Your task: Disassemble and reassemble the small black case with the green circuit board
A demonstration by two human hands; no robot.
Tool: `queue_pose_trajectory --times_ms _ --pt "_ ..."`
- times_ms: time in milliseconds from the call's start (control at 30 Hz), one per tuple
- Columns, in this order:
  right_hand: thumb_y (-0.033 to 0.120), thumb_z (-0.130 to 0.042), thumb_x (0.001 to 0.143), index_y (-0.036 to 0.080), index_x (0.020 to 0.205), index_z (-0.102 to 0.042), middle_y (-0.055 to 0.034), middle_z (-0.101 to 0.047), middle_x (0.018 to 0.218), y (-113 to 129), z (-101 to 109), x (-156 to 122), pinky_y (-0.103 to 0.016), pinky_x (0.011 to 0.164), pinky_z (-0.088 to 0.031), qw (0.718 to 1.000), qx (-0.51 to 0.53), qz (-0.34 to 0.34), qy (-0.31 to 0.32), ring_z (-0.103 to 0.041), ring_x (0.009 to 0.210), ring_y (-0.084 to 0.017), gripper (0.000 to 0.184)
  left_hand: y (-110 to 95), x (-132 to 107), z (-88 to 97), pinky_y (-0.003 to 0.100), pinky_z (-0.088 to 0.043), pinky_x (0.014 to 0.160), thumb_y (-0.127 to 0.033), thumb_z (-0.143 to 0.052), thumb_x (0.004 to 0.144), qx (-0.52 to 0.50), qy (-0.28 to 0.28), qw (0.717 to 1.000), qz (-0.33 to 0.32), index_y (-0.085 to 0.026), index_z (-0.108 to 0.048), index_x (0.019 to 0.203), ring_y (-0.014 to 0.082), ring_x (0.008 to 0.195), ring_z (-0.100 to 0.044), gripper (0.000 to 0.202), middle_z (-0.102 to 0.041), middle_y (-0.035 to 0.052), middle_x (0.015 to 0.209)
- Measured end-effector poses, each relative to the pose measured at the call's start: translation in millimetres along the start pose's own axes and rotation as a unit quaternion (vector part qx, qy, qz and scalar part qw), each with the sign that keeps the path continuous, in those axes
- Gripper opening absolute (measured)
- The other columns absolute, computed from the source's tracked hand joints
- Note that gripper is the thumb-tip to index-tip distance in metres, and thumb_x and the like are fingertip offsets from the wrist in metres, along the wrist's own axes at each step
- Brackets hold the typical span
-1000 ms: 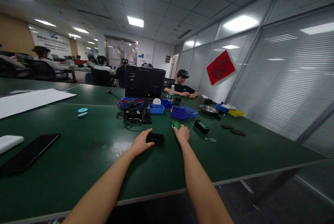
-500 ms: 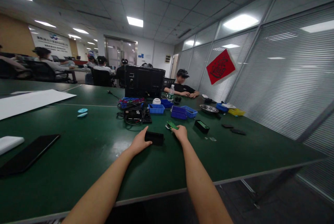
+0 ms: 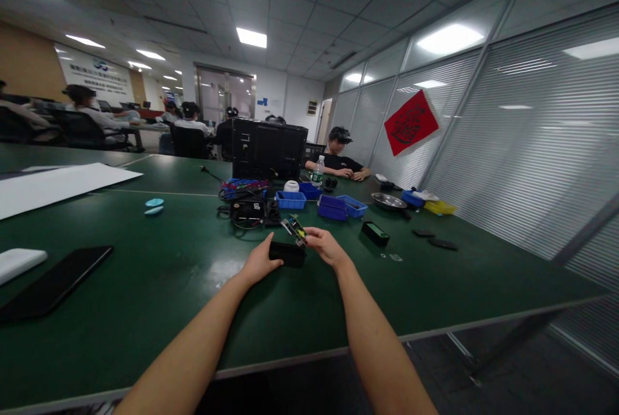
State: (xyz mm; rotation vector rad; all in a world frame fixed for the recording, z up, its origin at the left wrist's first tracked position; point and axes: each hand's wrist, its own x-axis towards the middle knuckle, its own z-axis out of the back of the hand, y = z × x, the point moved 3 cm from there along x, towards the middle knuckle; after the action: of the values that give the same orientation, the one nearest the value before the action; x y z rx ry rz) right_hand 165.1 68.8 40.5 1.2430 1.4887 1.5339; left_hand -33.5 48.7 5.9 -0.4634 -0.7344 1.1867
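Note:
My left hand (image 3: 260,261) grips the left end of a small black rectangular case (image 3: 289,254) that sits on the green table (image 3: 159,286). My right hand (image 3: 325,245) pinches a small green circuit board (image 3: 295,230) and holds it tilted just above the case's top edge. A second black case with a green inside (image 3: 374,233) lies to the right of my right hand.
Blue bins (image 3: 332,207), a black device with cables (image 3: 247,212), a large black box (image 3: 268,149), a metal bowl (image 3: 388,202) and a yellow tray (image 3: 439,207) stand beyond. A dark tablet (image 3: 53,283) and white pad (image 3: 19,261) lie left. A seated person (image 3: 338,157) works across the table.
My right hand has carried the green circuit board leftward from the table's right side to just above the black case. My left hand has stayed on the case.

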Motion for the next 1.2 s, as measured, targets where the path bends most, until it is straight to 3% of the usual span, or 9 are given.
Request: queue_pose_trajectory --times_ms 200,600,867,1067,1200 --pt "0.027 -0.071 0.057 0.015 0.097 -0.063 -0.0027 -0.062 0.084 -6.8 1.8 4.0 -0.026 0.072 -0.040 0.994 -0.111 0.002 -0.005 -0.054 0.073 -0.012 0.043 1.4 1.7 -0.2 0.032 -0.038 0.090 -0.028 -0.065 0.062 -0.008 -0.008 1.000 0.008 -0.014 -0.024 0.134 0.0239 0.111 -0.049 0.084 -0.052 0.0131 0.122" --pt "0.027 -0.072 0.054 0.015 0.092 -0.065 0.0025 -0.054 0.067 -8.0 -2.0 5.0 -0.025 0.064 -0.037 0.975 -0.222 -0.001 0.005 -0.047 0.063 -0.011 0.041 4.5 2.3 -3.2 0.028 -0.036 0.092 -0.026 -0.067 0.061 0.001 -0.013 1.000 0.007 -0.014 -0.022 0.135 0.0223 0.115 -0.045 0.088 -0.048 0.0124 0.126" --pt "0.026 -0.072 0.055 0.016 0.095 -0.061 0.0007 -0.058 0.077 -3.1 -12.8 -0.3 -0.027 0.071 -0.041 0.979 -0.200 -0.022 0.039 -0.052 0.072 -0.013 0.043 3.7 2.2 -2.7 0.030 -0.036 0.092 -0.028 -0.067 0.061 0.015 -0.010 1.000 0.018 -0.013 -0.023 0.135 0.0244 0.116 -0.044 0.087 -0.046 0.0135 0.128" --pt "0.028 -0.071 0.057 0.017 0.094 -0.063 0.0020 -0.056 0.071 -7.9 -8.9 2.2 -0.025 0.066 -0.038 0.954 -0.297 -0.009 0.045 -0.048 0.066 -0.012 0.039 4.0 2.5 -2.4 0.030 -0.036 0.092 -0.028 -0.067 0.061 0.019 -0.012 1.000 0.010 -0.014 -0.024 0.135 0.0243 0.117 -0.044 0.087 -0.045 0.0134 0.128" --pt "0.030 -0.070 0.060 0.017 0.102 -0.061 -0.0017 -0.060 0.087 -8.7 -8.3 2.9 -0.025 0.067 -0.038 0.958 -0.285 0.000 0.033 -0.048 0.069 -0.011 0.045 3.9 2.2 -1.9 0.030 -0.037 0.092 -0.028 -0.067 0.061 0.020 -0.009 1.000 0.013 -0.014 -0.023 0.135 0.0241 0.116 -0.044 0.087 -0.046 0.0126 0.128"
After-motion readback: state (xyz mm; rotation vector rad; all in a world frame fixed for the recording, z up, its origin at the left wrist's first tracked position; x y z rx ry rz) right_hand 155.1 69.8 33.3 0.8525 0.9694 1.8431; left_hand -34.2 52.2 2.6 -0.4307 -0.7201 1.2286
